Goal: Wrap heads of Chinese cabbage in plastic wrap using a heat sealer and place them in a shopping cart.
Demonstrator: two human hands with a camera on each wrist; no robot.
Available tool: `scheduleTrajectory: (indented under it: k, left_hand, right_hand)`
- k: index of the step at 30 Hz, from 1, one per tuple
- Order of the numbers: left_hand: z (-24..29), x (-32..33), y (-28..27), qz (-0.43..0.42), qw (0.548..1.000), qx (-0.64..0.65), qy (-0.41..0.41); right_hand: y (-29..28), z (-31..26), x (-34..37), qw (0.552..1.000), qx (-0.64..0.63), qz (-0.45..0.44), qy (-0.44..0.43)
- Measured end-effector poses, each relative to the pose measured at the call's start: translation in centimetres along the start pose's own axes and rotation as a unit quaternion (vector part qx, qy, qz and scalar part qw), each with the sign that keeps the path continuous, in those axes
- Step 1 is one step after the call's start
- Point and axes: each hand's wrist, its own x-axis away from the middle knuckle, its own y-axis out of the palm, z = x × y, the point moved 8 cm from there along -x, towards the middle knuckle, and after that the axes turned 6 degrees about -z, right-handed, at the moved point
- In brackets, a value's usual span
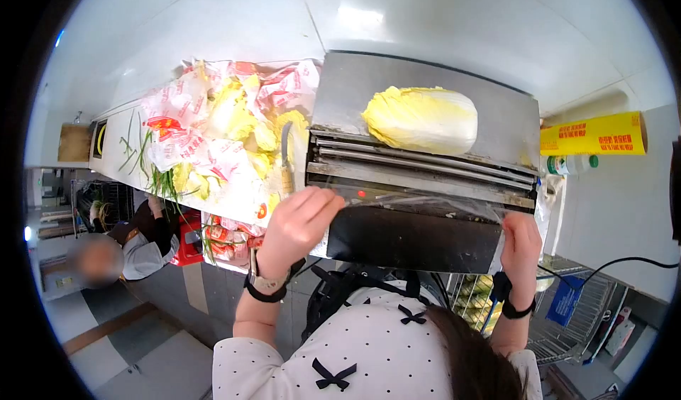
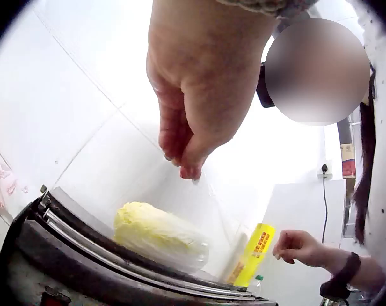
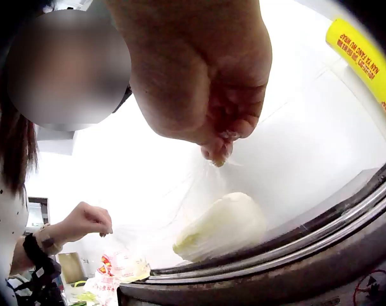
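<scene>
A sheet of clear cling film is stretched between both hands over the front of the film-wrapping machine. My left hand pinches its left end between thumb and fingers, and my right hand pinches the right end. In both wrist views the fingertips are bunched together, with faint film trailing down from them. A pale yellow napa cabbage lies on its side on the machine's grey top plate, behind the metal rollers. In the left wrist view the cabbage shows below the left hand.
Left of the machine, loose cabbage leaves, printed plastic bags, a curved knife and green onions cover the counter. A yellow wrap roll and green-capped bottle are at right. Another person is at far left.
</scene>
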Motion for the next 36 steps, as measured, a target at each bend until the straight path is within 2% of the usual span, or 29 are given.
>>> scheduleTrajectory:
  k: [12, 21, 26, 28, 30, 32, 35, 36]
  left_hand:
    - [3.9, 2.6, -4.5, 0.053, 0.998, -0.025, 0.013]
    - [6.8, 4.1, -7.9, 0.079, 0.995, -0.058, 0.035]
    - [5.9, 3.3, -9.6, 0.113, 0.993, -0.019, 0.013]
    - [5.3, 1.7, -10.2, 0.099, 0.995, -0.012, 0.004]
    - [3.4, -0.6, -10.6, 0.082, 0.996, 0.015, -0.03]
    - [-0.1, -3.1, -10.2, 0.063, 0.992, 0.065, -0.092]
    - [-5.5, -7.1, -9.2, 0.051, 0.989, 0.007, -0.139]
    - [-6.3, -8.5, -9.2, 0.068, 0.99, -0.001, -0.122]
  right_hand:
    - [-3.6, -4.4, 3.3, 0.996, 0.025, 0.051, -0.066]
    - [-6.2, -7.0, 5.7, 0.993, 0.038, 0.067, -0.085]
    - [-8.2, -7.3, 4.5, 0.989, 0.067, 0.099, -0.086]
    - [-9.1, -7.1, 2.8, 0.983, 0.089, 0.131, -0.09]
    - [-9.1, -4.9, -0.1, 0.994, -0.034, 0.105, 0.025]
    - [-9.0, -2.8, -3.7, 0.987, -0.077, 0.138, 0.015]
    - [-7.5, -1.1, -8.8, 0.953, -0.276, 0.055, 0.111]
    - [-7.5, -0.8, -10.9, 0.942, -0.315, 0.059, 0.098]
